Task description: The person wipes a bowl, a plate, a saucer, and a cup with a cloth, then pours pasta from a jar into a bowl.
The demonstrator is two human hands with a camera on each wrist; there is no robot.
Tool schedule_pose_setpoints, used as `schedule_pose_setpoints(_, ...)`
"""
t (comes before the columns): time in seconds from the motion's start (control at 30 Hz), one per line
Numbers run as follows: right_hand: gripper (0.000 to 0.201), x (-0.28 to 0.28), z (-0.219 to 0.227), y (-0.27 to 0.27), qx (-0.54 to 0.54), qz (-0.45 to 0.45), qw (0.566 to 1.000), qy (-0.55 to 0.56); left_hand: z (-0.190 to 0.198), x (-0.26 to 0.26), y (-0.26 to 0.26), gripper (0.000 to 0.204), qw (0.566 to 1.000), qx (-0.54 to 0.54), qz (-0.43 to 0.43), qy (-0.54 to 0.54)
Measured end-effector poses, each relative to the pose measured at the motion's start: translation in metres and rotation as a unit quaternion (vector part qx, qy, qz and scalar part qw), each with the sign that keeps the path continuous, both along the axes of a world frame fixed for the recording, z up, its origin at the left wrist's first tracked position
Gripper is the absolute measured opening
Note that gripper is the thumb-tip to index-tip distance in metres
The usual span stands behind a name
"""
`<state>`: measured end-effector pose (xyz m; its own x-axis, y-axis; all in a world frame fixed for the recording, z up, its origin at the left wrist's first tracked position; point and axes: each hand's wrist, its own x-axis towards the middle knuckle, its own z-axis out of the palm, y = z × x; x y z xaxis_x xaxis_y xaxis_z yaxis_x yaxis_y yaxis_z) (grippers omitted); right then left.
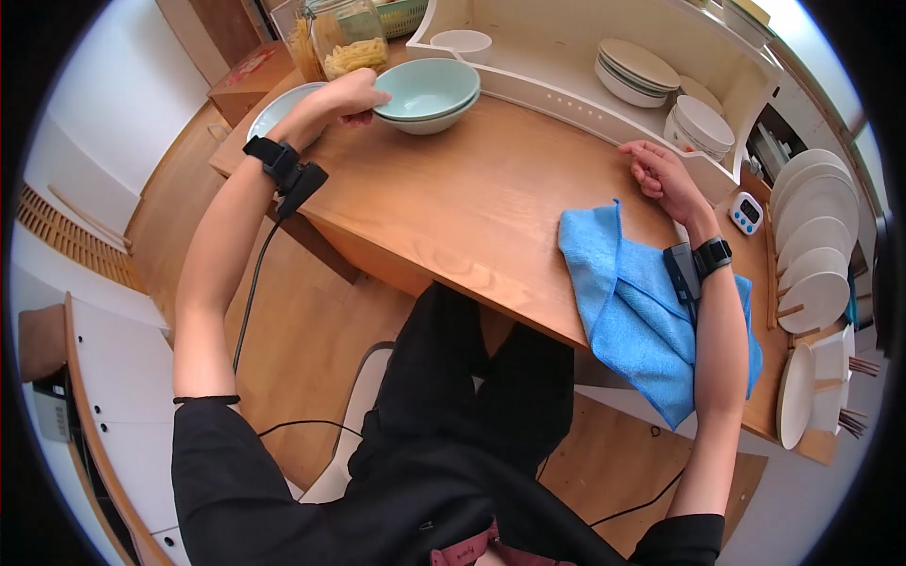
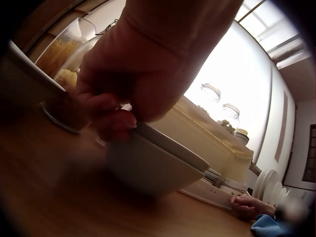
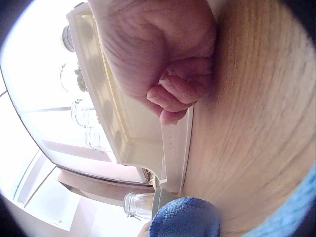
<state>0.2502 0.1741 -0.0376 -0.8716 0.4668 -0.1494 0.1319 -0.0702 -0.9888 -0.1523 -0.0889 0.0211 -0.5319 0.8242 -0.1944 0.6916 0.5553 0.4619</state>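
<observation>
Two pale green bowls (image 1: 427,91), one nested in the other, are at the far left part of the wooden table. My left hand (image 1: 351,94) pinches their near-left rim; in the left wrist view the fingertips (image 2: 118,123) bend over the edge of the stack (image 2: 153,163). Another light bowl (image 1: 274,111) sits partly hidden behind my left wrist. My right hand (image 1: 658,174) rests on the tabletop by the shelf's front board, fingers loosely curled around nothing, as the right wrist view shows. Under my right forearm spreads a rumpled blue cloth (image 1: 628,302).
A cream shelf unit (image 1: 557,57) along the back holds stacked plates (image 1: 637,71) and bowls (image 1: 700,127). Glass jars of pasta (image 1: 354,52) stand at the back left. On the right are a small timer (image 1: 746,213) and a rack of upright plates (image 1: 813,241).
</observation>
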Motion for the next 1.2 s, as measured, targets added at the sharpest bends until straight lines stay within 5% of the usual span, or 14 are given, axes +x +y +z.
schedule_pose_setpoints(0.9, 0.021, 0.001, -0.004, 0.004, -0.024, -0.018, 0.999, 0.011, 0.008, 0.138, 0.092, 0.036, 0.964, -0.048, -0.258, -0.034)
schedule_pose_setpoints(1.2, 0.021, 0.0, -0.001, 0.0, -0.024, -0.039, 0.999, 0.001, 0.053, 0.154, 0.119, 0.053, 0.949, 0.02, -0.283, 0.138)
